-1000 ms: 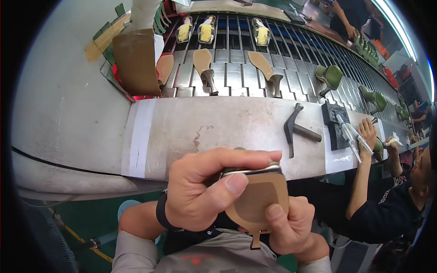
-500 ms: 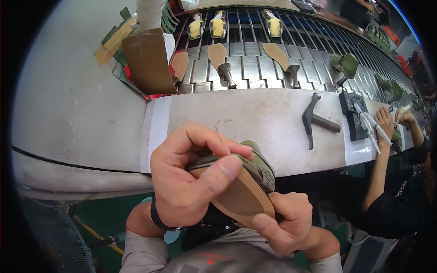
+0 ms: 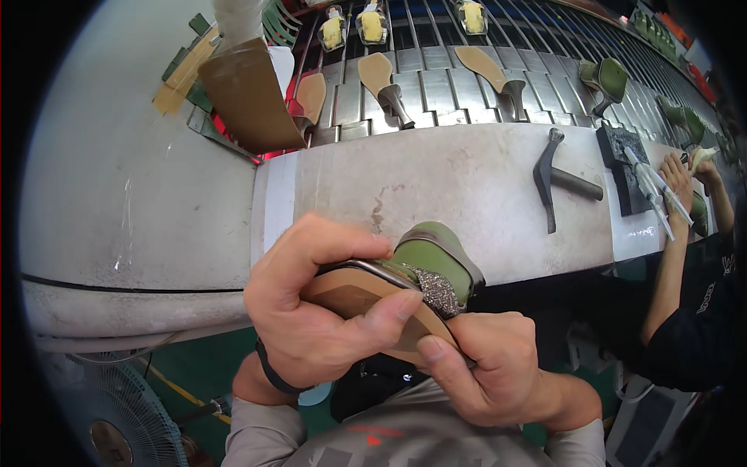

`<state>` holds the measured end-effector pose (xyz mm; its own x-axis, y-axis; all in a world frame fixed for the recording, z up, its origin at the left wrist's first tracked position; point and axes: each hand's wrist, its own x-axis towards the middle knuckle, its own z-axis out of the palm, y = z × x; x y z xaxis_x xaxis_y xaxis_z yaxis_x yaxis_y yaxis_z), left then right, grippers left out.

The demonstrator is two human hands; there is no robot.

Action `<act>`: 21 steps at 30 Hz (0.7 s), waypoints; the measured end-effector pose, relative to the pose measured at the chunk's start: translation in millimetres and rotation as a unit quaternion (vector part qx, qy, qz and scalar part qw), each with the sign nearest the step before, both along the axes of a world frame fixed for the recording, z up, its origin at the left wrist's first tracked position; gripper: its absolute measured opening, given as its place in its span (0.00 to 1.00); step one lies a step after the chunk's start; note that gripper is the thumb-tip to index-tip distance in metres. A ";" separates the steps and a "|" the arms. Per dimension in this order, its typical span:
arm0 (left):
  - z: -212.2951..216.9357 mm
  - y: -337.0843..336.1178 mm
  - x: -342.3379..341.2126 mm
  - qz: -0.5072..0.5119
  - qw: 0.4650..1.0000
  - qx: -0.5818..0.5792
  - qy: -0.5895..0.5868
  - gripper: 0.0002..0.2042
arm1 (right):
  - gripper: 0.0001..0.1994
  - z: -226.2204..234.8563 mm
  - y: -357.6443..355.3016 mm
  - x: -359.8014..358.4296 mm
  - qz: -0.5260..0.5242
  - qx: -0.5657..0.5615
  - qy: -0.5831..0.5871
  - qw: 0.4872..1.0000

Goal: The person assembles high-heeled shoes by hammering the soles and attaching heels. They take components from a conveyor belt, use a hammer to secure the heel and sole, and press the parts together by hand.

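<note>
1. My left hand (image 3: 307, 315) grips the green shoe (image 3: 436, 247) by its tan sole (image 3: 338, 286).
2. My right hand (image 3: 498, 364) pinches the sole's edge.
3. Shoe position: over the workbench's (image 3: 475, 175) near edge.
4. Clear shells (image 3: 373, 43) contain yellow pads (image 3: 373, 29).

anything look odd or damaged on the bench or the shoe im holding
Mainly a streaky brownish mark on the worktop, just beyond your left hand; it stands out against the mostly pale surface. The green shoe shows no clear damage, though it is partly covered.
</note>
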<state>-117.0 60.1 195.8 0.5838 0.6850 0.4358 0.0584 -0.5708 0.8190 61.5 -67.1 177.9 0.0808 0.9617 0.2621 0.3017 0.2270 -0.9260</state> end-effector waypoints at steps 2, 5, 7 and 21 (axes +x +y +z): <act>-13.9 1.8 -0.3 0.000 0.999 0.005 -0.034 0.18 | 0.12 -4.2 1.4 0.2 -0.012 0.053 -0.060 0.997; -70.1 -5.9 11.1 0.046 0.987 -0.033 -0.149 0.15 | 0.13 -16.4 18.1 13.7 -0.028 0.082 -0.233 0.969; -118.6 -12.9 8.4 0.085 0.976 -0.084 -0.180 0.12 | 0.12 -39.1 34.9 35.7 0.006 0.045 -0.325 0.945; -116.7 14.5 34.9 -0.058 0.998 -0.010 0.020 0.17 | 0.10 -61.8 40.3 82.3 -0.012 0.059 -0.445 0.893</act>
